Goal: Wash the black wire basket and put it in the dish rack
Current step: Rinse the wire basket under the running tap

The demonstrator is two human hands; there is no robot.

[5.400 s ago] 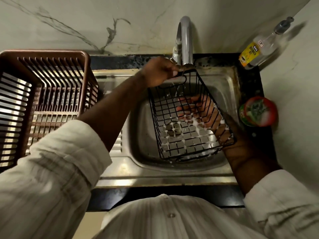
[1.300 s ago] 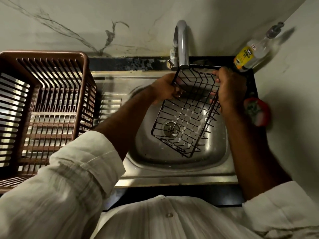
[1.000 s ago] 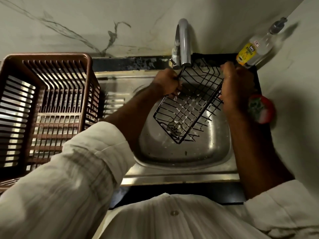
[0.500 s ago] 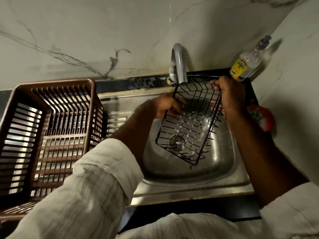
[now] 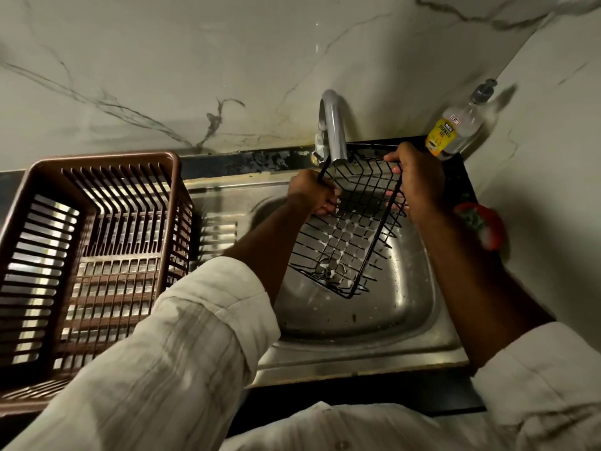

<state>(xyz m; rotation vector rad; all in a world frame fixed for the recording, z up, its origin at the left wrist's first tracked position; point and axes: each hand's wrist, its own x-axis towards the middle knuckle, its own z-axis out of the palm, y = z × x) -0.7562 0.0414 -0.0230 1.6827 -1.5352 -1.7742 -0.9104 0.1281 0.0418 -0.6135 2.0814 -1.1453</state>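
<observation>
Gripping rectangular black wire basket [image 5: 349, 232].

Black wire basket [image 5: 353, 229] held tilted above the sink [image 5: 406, 307]; brown dish rack [image 5: 107, 156] off to the left.
The basket is a rectangular open grid of thin black wire with low sides. It hangs at a steep tilt, its far end raised just under the tap spout [image 5: 336, 138] and its near end dipping low over the drain. The left hand [image 5: 310, 193] grips its left upper edge and the right hand [image 5: 419, 183] grips the right upper edge. The dish rack, a deep crate of brown slatted plastic, stands upright on the worktop, well apart from the basket.
</observation>
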